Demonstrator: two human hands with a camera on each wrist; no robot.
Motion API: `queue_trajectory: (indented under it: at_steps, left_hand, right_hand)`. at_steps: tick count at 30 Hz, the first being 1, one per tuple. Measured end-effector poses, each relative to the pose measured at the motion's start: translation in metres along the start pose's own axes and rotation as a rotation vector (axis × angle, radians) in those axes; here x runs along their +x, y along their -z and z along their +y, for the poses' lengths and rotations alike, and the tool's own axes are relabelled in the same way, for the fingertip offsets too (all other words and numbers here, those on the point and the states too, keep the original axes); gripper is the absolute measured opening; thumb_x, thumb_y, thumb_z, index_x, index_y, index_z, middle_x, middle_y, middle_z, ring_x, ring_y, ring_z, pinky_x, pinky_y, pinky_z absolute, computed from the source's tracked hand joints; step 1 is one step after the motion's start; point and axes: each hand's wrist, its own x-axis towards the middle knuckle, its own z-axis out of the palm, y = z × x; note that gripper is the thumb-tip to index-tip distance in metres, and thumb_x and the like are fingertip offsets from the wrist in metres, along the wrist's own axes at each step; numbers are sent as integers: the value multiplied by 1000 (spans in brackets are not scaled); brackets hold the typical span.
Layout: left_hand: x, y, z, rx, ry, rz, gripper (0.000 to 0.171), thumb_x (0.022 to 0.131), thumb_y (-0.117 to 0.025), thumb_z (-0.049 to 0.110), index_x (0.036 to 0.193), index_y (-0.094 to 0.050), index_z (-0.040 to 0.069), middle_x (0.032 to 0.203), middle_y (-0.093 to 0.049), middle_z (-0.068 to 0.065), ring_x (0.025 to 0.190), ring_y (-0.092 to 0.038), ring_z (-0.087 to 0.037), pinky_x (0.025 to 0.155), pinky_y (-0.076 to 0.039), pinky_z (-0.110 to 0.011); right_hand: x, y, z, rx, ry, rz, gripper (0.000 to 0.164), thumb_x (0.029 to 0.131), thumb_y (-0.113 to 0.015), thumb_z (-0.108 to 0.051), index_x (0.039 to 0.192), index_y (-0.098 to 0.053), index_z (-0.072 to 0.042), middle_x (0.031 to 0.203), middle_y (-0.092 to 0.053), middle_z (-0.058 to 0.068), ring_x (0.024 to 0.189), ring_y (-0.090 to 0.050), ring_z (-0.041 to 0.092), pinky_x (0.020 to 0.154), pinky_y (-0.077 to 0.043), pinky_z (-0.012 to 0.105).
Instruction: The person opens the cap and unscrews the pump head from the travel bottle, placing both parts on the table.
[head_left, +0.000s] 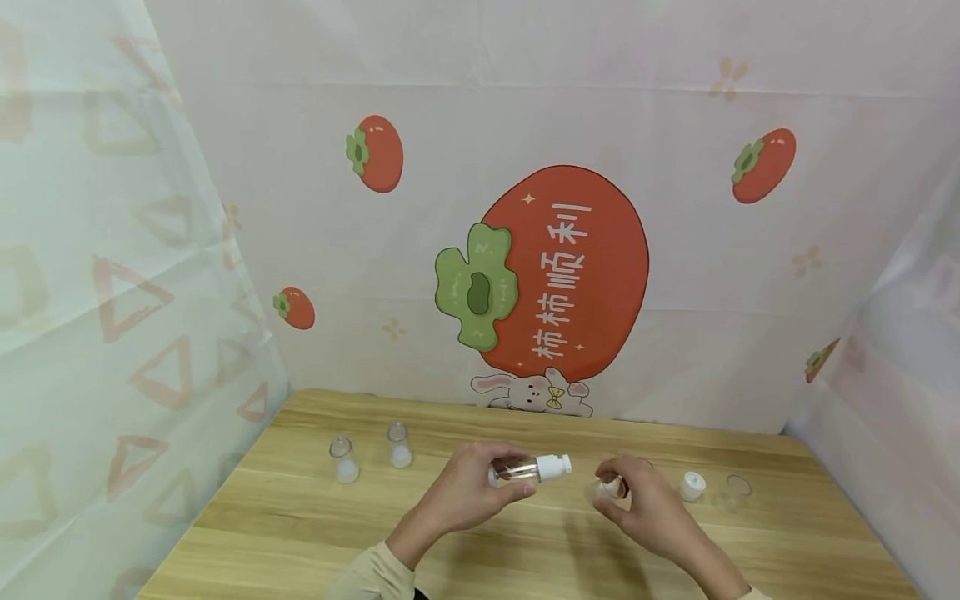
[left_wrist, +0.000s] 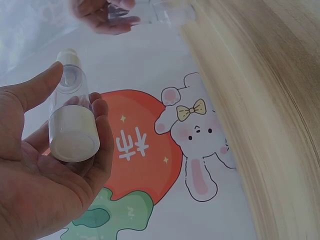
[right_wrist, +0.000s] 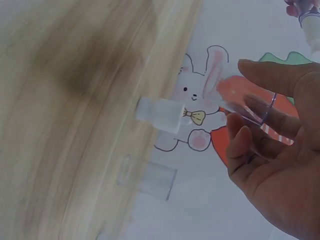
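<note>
My left hand (head_left: 476,487) grips a small clear pump bottle (head_left: 519,469) with a white pump head (head_left: 553,467), tilted sideways above the table. Seen from the left wrist, the bottle's white base (left_wrist: 74,134) faces the camera, the thumb along one side and the fingers curled round the other. To its right, my right hand (head_left: 651,504) holds a clear, hollow cap (head_left: 611,487) between thumb and fingers. In the right wrist view the cap's rim (right_wrist: 270,107) shows near the palm; the fingers hide part of it. Bottle and cap are apart.
On the wooden table (head_left: 300,533), two clear bottles with white inside, one (head_left: 344,460) and another (head_left: 400,444), stand at the left. A white pump piece (head_left: 692,486) and a clear cap (head_left: 738,492) stand right of my right hand. A printed cloth (head_left: 690,350) hangs behind.
</note>
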Motion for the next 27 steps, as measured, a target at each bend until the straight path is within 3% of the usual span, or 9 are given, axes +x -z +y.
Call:
queue_trajectory:
  at_steps: [8, 13, 20, 27]
  left_hand:
    - [1, -1, 0, -6, 2, 2, 32, 88, -81, 27, 114, -75, 9, 101, -74, 6, 86, -65, -3, 76, -54, -23]
    - [0, -1, 0, -7, 8, 0, 33, 89, -81, 28, 114, -75, 8, 101, -73, 6, 86, -64, -2, 77, -55, -25]
    - [1, -1, -1, -11, 10, -5, 33, 88, -81, 27, 114, -75, 8, 102, -73, 6, 86, -65, -2, 77, -55, -24]
    - [1, -1, -1, 0, 15, -8, 33, 88, -81, 27, 114, -75, 8, 102, -74, 5, 87, -65, -2, 77, -54, -23]
  right_hand:
    - [-7, 1, 10, -43, -99, -90, 32, 77, -87, -7, 104, -69, -8, 94, -59, -2, 74, -51, 7, 65, -49, 24]
    - [-14, 3, 18, -81, -139, -122, 33, 78, -86, -10, 107, -69, -8, 96, -63, -2, 73, -52, 7, 63, -48, 25]
    - [-20, 7, 26, -121, -227, -131, 35, 77, -87, -12, 107, -70, -8, 97, -66, -2, 74, -55, 9, 64, -49, 27]
    - [-24, 9, 33, -154, -255, -129, 34, 76, -86, -10, 106, -70, -10, 95, -65, -2, 77, -56, 12, 65, -50, 33]
